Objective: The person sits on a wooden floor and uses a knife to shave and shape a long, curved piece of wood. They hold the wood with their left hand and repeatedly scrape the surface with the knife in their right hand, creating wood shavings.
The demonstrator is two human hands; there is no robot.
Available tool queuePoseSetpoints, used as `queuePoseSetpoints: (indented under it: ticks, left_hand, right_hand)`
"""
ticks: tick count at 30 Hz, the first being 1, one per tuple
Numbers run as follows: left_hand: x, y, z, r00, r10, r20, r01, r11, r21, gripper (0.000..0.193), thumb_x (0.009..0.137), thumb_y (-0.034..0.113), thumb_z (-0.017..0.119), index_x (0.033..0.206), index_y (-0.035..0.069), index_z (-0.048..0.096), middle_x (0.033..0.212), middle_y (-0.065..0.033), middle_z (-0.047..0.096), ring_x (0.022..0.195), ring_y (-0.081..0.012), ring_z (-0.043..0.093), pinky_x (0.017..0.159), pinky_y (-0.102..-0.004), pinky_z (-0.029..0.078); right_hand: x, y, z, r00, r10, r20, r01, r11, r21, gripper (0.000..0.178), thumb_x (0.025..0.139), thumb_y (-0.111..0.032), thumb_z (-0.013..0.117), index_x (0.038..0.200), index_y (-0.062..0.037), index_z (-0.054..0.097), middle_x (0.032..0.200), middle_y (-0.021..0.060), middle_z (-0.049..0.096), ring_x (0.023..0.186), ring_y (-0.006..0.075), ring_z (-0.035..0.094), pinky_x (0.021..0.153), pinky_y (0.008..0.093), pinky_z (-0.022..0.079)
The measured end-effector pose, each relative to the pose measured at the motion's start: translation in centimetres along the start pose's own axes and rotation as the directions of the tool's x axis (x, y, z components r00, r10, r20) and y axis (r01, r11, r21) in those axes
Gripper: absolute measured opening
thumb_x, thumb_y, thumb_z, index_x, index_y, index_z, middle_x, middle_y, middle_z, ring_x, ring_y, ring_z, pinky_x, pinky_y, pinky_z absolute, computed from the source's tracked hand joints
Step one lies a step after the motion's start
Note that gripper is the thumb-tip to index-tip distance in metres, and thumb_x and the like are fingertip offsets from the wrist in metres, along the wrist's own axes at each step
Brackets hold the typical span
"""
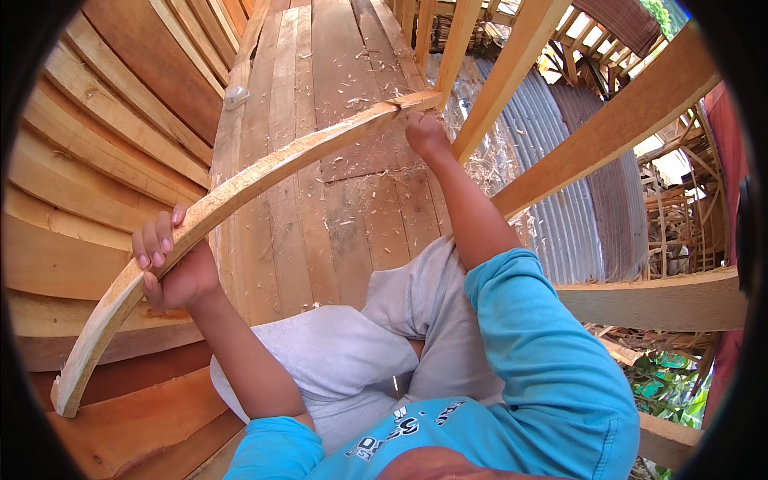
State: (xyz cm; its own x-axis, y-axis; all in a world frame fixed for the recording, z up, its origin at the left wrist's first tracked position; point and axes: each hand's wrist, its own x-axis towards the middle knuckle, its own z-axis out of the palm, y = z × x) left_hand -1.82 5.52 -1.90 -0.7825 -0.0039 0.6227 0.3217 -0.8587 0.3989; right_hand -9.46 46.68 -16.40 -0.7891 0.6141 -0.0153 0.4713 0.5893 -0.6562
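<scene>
As the left hand (190,276) curls its fingers around it, a pale, rough-faced timber (280,155) slants near-left to far-right above the plank floor (282,268); whether the curled right hand (429,136) grips anything, one cannot tell.

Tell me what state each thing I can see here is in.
Beam: held; looks bowed, though the lens bends edges.
Left grip: closed around the beam.
Right grip: curled near the beam's far end; anything held is hidden.
Floor: strewn with shavings, loose and scattered.
Metal sheets: corrugated, partly littered.
Clear thing: resting at the floor's left side; contents unclear.
Posts: standing, unpainted.
</scene>
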Motion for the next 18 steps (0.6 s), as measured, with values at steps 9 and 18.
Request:
queuePoseSetpoints:
  ticks: [9, 18]
  left_hand:
    - [-0.3, -0.4, 0.2, 0.999, 0.004, -0.038, -0.004, 1.000, 0.013, 0.030, 0.067, 0.021, 0.076, 0.077, 0.024, 0.048, 0.070, 0.0113, 0.048, 0.077, -0.0079, 0.048, 0.093, -0.0313, 0.033]
    - [0.3, -0.1, 0.1, 1.000, 0.010, -0.014, -0.010, 1.000, 0.015, 0.029, 0.067, 0.019, 0.076, 0.076, 0.023, 0.048, 0.069, 0.0121, 0.049, 0.078, -0.0070, 0.049, 0.093, -0.0298, 0.033]
  right_hand:
    - [1.7, 0.1, -0.8, 0.997, -0.080, 0.020, 0.082, 0.981, -0.178, 0.058, 0.094, -0.039, 0.029, 0.099, 0.0044, 0.067, 0.106, 0.0296, 0.064, 0.103, 0.0435, 0.061, 0.093, 0.0497, 0.046]
    - [-2.0, -3.0, -0.1, 0.997, -0.002, -0.071, -0.002, 0.998, -0.057, 0.056, 0.094, -0.038, 0.030, 0.096, 0.0010, 0.069, 0.100, 0.0260, 0.066, 0.096, 0.0438, 0.063, 0.090, 0.0473, 0.048]
